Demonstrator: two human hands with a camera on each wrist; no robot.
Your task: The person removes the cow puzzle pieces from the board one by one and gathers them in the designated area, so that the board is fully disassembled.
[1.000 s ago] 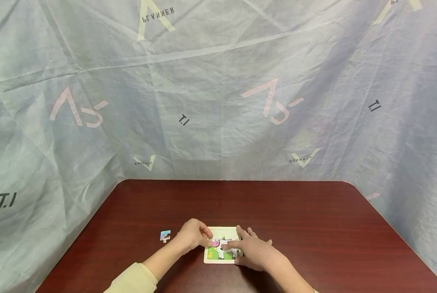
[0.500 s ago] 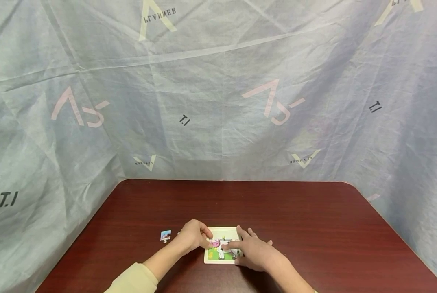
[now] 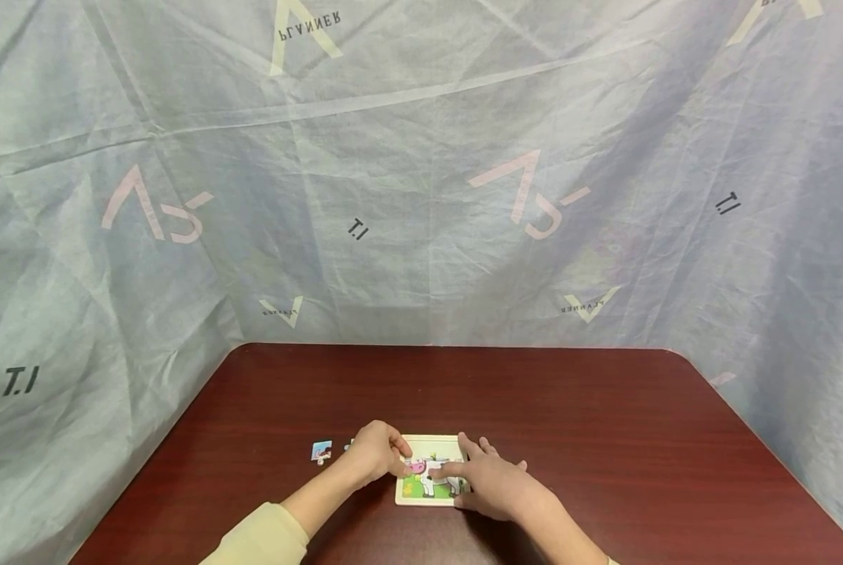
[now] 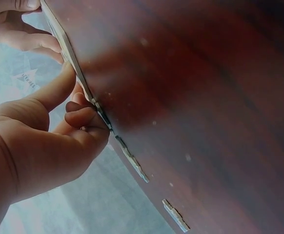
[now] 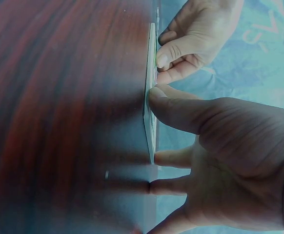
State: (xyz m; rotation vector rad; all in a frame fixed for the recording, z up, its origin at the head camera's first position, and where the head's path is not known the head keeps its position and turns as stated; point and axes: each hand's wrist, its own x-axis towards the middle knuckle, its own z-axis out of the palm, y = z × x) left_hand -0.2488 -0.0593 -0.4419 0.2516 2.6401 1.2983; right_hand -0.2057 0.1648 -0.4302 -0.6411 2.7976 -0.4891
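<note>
A small framed jigsaw puzzle with a cow picture lies on the table between the hands. Its lower part is filled with picture; bare cream board shows above. My left hand is at its left side, thumb and curled fingers pinching a puzzle piece at the pink cow's muzzle; the fingers hide most of that piece. My right hand rests over the right side with fingers spread. Its index finger touches the picture, while the thumb lies along the near edge of the frame and another finger reaches the far edge.
A loose blue puzzle piece lies on the table left of the left hand. Another loose piece is mostly hidden behind that hand. The dark red table meets a grey printed cloth at the back and sides.
Both hands stay almost where they were on the puzzle. The head view shifts slightly, and a bit more of the loose piece behind the left hand shows.
</note>
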